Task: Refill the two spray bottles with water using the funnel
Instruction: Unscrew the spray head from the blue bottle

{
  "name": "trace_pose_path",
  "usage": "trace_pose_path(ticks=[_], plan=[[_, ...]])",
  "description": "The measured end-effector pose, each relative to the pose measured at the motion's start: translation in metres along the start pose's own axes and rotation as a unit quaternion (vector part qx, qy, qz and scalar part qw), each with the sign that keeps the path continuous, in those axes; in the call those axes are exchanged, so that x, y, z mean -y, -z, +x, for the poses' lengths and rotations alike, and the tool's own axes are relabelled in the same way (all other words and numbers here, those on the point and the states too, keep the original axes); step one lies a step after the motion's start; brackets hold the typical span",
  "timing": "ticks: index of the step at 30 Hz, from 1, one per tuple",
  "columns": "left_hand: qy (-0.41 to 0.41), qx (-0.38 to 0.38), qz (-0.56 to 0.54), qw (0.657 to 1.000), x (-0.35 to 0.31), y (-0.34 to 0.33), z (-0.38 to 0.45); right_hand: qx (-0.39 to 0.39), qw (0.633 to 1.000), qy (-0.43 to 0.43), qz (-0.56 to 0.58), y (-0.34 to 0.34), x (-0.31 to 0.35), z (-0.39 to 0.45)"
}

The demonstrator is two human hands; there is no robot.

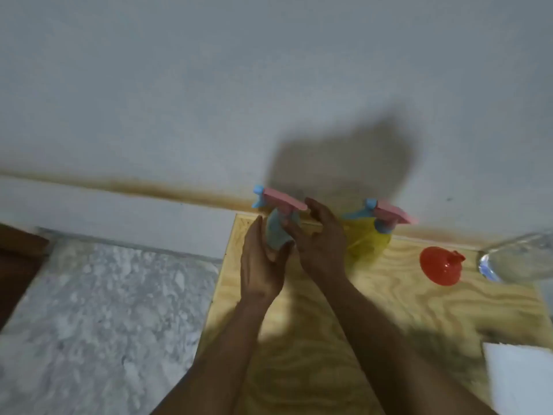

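A blue spray bottle [278, 232] with a pink and blue trigger head stands at the far left of the wooden board [389, 310]. My left hand [260, 265] presses against its left side and my right hand [320, 241] wraps its right side near the neck. Behind my right hand stands a yellow spray bottle [369, 244] with the same kind of pink and blue head. An orange funnel [441, 265] lies on its side on the board to the right. The picture is blurred.
A clear plastic water container [520, 259] sits at the right edge. A white sheet or cloth [520, 375] lies at the lower right. A white wall runs behind the board; marbled floor [104, 310] lies to the left, below the board's edge.
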State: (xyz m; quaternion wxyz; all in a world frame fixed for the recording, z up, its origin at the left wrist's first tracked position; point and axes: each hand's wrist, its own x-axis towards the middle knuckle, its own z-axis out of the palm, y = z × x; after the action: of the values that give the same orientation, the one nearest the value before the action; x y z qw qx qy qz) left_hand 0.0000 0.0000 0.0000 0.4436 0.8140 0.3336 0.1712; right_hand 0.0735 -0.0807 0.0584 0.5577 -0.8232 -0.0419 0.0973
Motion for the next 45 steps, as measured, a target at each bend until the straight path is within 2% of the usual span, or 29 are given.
trace_pose_path(ticks=[7, 16, 22, 29, 33, 39, 45], plan=[[-0.040, -0.010, -0.050, 0.998, 0.015, -0.021, 0.022, 0.014, 0.994, 0.085, 0.064, -0.011, -0.006, 0.015], [-0.079, -0.001, -0.109, 0.991, 0.017, -0.003, 0.010, 0.008, 0.995, 0.061, 0.077, -0.009, 0.007, 0.004], [-0.108, -0.032, -0.113, 0.987, -0.018, 0.048, -0.027, 0.030, 0.990, 0.056, 0.126, 0.007, 0.054, -0.031], [-0.229, -0.062, -0.110, 0.965, -0.056, 0.103, -0.068, 0.005, 0.980, 0.047, 0.191, 0.037, 0.120, -0.084], [-0.267, -0.091, -0.119, 0.952, -0.084, 0.123, -0.088, -0.014, 0.974, 0.071, 0.213, 0.058, 0.147, -0.113], [-0.282, -0.072, -0.144, 0.946, -0.129, 0.135, -0.113, -0.020, 0.978, 0.100, 0.182, 0.100, 0.171, -0.131], [-0.274, -0.062, -0.147, 0.948, -0.157, 0.130, -0.145, 0.020, 0.976, 0.100, 0.191, 0.140, 0.169, -0.140]])
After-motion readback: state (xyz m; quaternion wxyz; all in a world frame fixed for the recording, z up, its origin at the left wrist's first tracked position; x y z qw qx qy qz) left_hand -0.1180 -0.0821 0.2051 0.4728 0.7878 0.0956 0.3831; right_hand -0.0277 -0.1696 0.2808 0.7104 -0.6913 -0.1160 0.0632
